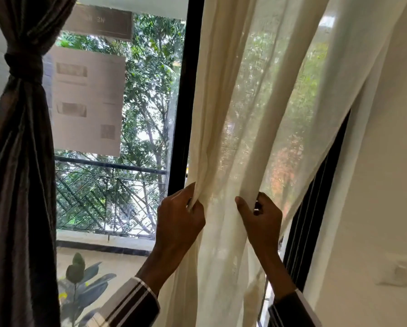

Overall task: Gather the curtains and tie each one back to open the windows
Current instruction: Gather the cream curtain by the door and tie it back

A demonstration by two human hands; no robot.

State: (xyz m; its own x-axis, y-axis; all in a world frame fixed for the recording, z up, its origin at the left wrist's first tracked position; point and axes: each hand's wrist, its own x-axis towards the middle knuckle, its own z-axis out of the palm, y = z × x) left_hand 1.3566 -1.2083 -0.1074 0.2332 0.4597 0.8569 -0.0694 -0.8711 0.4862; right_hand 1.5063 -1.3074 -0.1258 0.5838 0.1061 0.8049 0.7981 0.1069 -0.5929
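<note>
- We see the cream sheer curtain (245,114) filling the right half of the view, hanging over the black window frame (186,102) on its left and drawn off the white wall (386,161) on its right.
- The dark brown curtain (18,173) hangs at the left edge, cinched by a tie-back (24,66); bare glass lies between the two curtains.
- Our left hand (179,218) pinches the sheer curtain's left edge, fingers curled on the fold.
- Our right hand (261,218) grips a fold just beside it, thumb pressed on the cloth; cloth spans the gap between the hands.
- A wall switch (397,272) sits low right.
</note>
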